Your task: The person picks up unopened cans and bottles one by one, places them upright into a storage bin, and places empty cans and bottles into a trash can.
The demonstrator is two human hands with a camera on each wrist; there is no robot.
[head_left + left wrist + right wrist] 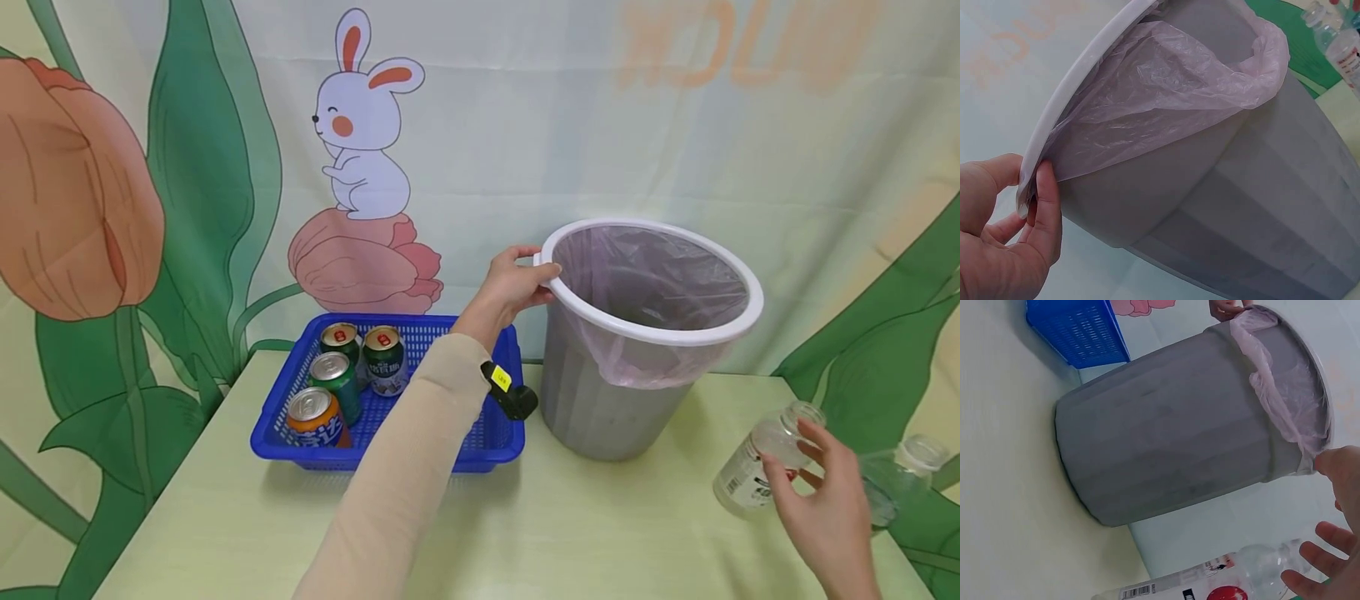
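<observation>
My left hand (513, 287) pinches the white rim (1054, 112) of a grey trash bin (607, 408) at its left side. A thin pinkish plastic bag (637, 367) lines the bin and folds over its edge. At the right, my right hand (825, 508) is beside a clear plastic bottle with a white label (742, 483), its fingers spread and not wrapped round it. Whether a fingertip touches the bottle cannot be told. Behind that hand stands a second clear bottle (911, 467), partly hidden. The bin's floor is out of sight.
Left of the bin, a blue plastic basket (480, 457) holds several drink cans, among them an orange can (315, 417) and a green can (337, 379). The pale green table (585, 533) meets a printed cloth backdrop (495, 125) behind. My left forearm crosses over the basket.
</observation>
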